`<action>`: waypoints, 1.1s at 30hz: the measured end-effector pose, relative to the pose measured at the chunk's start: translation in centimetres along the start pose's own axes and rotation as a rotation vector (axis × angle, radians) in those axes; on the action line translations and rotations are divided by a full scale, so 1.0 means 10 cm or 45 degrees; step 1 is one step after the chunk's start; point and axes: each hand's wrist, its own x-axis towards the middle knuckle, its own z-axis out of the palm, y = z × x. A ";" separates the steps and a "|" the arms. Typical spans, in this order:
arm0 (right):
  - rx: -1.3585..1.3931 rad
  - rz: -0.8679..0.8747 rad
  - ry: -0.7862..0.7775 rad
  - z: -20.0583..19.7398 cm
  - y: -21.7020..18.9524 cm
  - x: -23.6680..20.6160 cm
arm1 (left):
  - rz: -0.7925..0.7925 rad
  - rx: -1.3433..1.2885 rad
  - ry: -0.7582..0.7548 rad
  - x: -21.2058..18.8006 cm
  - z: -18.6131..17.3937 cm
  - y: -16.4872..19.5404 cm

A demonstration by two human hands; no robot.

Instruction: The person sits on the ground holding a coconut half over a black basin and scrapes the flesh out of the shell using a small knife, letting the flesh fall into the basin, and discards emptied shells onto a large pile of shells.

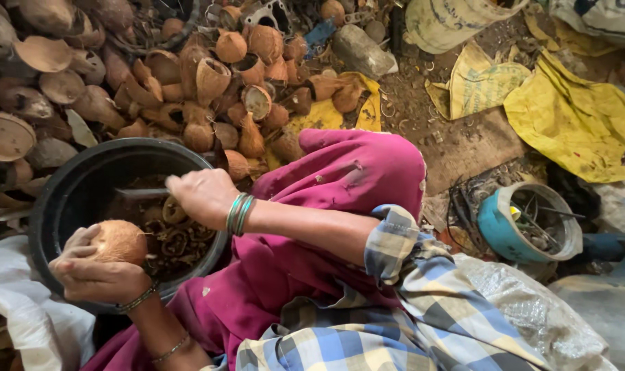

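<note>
My left hand (96,273) grips a brown husked coconut (120,240) over the near edge of a black tub (58,199). My right hand (202,196) is closed around a metal blade (141,193) that points left over the tub. Inside the tub lie several dark curled coconut pieces (178,240). Green bangles sit on my right wrist, thin ones on the left. My bent knee in magenta cloth (347,172) rises just right of the tub.
A heap of empty coconut shells (209,82) fills the ground beyond the tub. Yellow sacks (566,117) lie at the right. A blue pot (525,223) with metal bits stands beside my knee. White cloth (24,309) lies at the lower left.
</note>
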 end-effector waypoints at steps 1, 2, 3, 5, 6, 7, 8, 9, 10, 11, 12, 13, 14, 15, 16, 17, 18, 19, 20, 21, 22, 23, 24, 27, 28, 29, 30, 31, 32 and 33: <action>0.188 0.046 0.088 -0.01 0.02 0.01 | 0.047 -0.039 -0.008 -0.01 0.00 -0.01; 0.376 0.090 0.177 0.01 0.03 0.02 | 0.051 -0.077 0.019 -0.01 0.01 -0.01; 0.492 0.140 0.208 0.04 0.03 0.01 | 0.054 -0.115 0.047 -0.02 0.02 -0.01; 0.731 0.247 0.264 0.13 0.01 -0.03 | 0.016 -0.153 0.074 -0.05 0.06 0.01; 0.698 0.141 0.136 0.18 -0.02 -0.07 | -0.024 -0.156 0.073 -0.06 0.07 0.02; 0.662 0.031 0.013 0.22 -0.04 -0.11 | -0.057 -0.162 0.076 -0.06 0.09 0.03; 0.624 -0.080 -0.107 0.24 -0.05 -0.12 | -0.061 -0.147 0.079 -0.05 0.09 0.04; 0.609 -0.044 -0.093 0.25 -0.05 -0.12 | -0.066 -0.129 0.080 -0.02 0.09 0.05; 0.594 -0.008 -0.087 0.26 -0.05 -0.12 | -0.075 -0.105 0.083 0.01 0.07 0.08; 0.578 0.021 -0.086 0.25 -0.04 -0.11 | -0.125 -0.158 0.141 0.06 0.05 0.11; 0.678 0.141 -0.064 0.26 -0.02 -0.08 | -0.172 -0.208 0.200 0.11 0.04 0.12; 0.778 0.258 -0.046 0.26 0.00 -0.06 | -0.218 -0.258 0.263 0.16 0.03 0.16; 0.874 0.368 -0.031 0.27 0.02 -0.04 | -0.295 -0.362 0.290 0.18 0.04 0.19; 0.758 0.317 -0.013 0.28 0.03 -0.04 | -0.371 -0.466 0.322 0.19 0.06 0.23; 0.646 0.262 0.000 0.30 0.04 -0.05 | -0.445 -0.564 0.358 0.20 0.07 0.25; 0.540 0.200 0.015 0.33 0.04 -0.06 | -0.446 -0.463 0.350 0.18 0.08 0.28; 0.532 0.070 -0.074 0.38 0.04 -0.08 | -0.444 -0.361 0.348 0.15 0.10 0.30; 0.521 -0.067 -0.164 0.42 0.02 -0.09 | -0.512 -0.405 0.359 0.14 0.08 0.29; 0.509 -0.030 -0.182 0.45 0.02 -0.11 | -0.579 -0.454 0.373 0.12 0.05 0.28; 0.495 0.006 -0.203 0.46 0.05 -0.14 | -0.689 -0.667 0.473 0.13 0.02 0.22; 0.605 -0.058 -0.173 0.42 0.06 -0.16 | -0.793 -0.886 0.575 0.11 -0.06 0.21; 0.717 -0.122 -0.153 0.38 0.08 -0.15 | -1.016 -1.111 0.609 0.11 -0.13 0.16; 0.623 -0.037 -0.180 0.33 0.10 -0.15 | -1.225 -1.345 0.641 0.10 -0.21 0.11; 0.369 0.026 -0.312 0.03 0.15 -0.18 | -1.093 -1.606 0.317 0.02 -0.38 0.03; 0.367 -0.057 -0.306 -0.08 0.15 -0.20 | -1.121 -1.675 0.369 0.00 -0.34 0.05; 0.412 -0.058 -0.305 -0.17 0.12 -0.19 | -1.254 -1.674 0.367 0.00 -0.35 0.07; 0.450 -0.045 -0.305 -0.27 0.08 -0.19 | -1.399 -1.682 0.361 -0.03 -0.32 0.12; 0.413 -0.082 -0.337 -0.36 0.05 -0.21 | -1.364 -1.889 0.284 -0.08 -0.27 0.17; 0.374 -0.116 -0.354 -0.47 0.04 -0.20 | -1.314 -2.099 0.182 -0.09 -0.23 0.19; 0.329 -0.147 -0.361 -0.56 0.04 -0.16 | -1.363 -2.098 0.097 -0.04 -0.19 0.23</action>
